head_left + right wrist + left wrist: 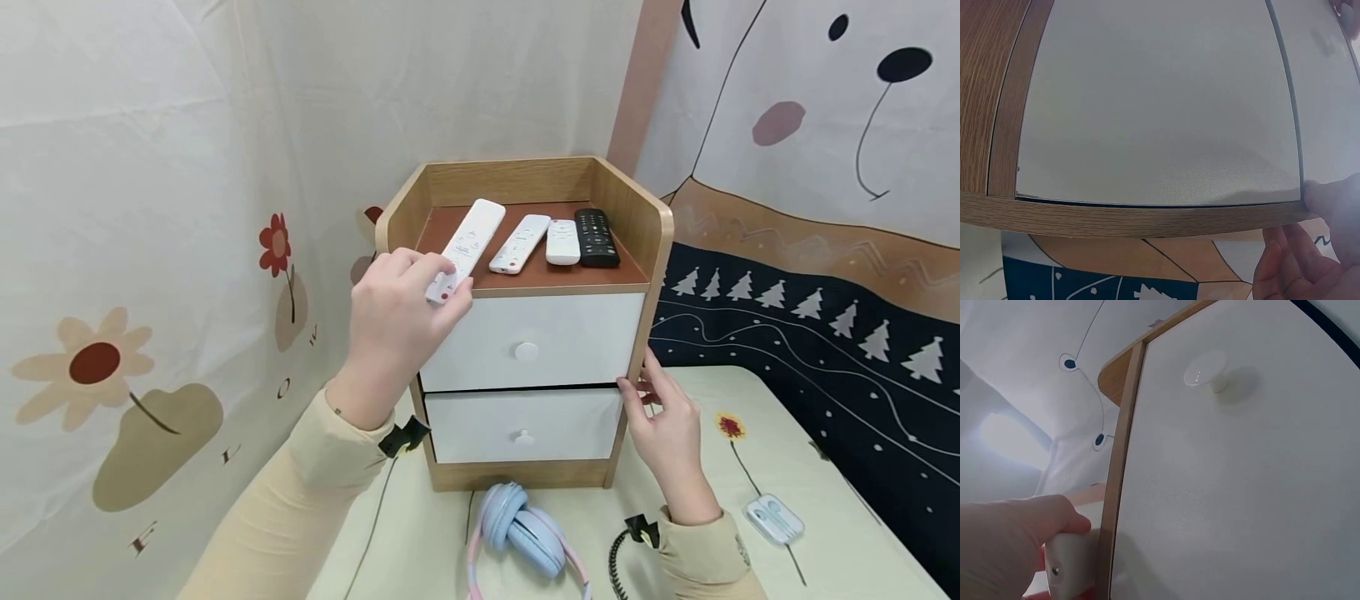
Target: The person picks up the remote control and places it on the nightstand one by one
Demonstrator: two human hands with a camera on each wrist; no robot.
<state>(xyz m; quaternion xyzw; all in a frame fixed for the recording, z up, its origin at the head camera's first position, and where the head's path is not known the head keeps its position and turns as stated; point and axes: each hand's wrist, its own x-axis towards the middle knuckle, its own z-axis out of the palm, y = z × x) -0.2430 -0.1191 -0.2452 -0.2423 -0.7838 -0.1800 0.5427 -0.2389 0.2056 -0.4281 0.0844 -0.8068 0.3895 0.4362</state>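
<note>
My left hand (pixel 396 312) grips the lower end of a long white remote control (pixel 476 236) at the left front of the cabinet's top shelf. In the left wrist view, the end of that remote control (pixel 1069 565) shows between thumb and fingers, beside the wooden edge. The remote is tilted, its far end pointing up and right. With my right hand (pixel 667 437) I hold the right side edge of the small wooden cabinet (pixel 523 477), thumb on the front and fingers around the side. The right wrist view shows that hand (pixel 1316 256) at the side panel (pixel 1147 219).
On the shelf (pixel 450 223) lie two shorter white remotes (pixel 520 244) (pixel 562 242) and a black remote (pixel 597 239). Below are two white drawers (pixel 480 342) (pixel 480 429) with round knobs. Blue headphones (pixel 534 540) lie in front; cased earphones (pixel 774 519) lie at right.
</note>
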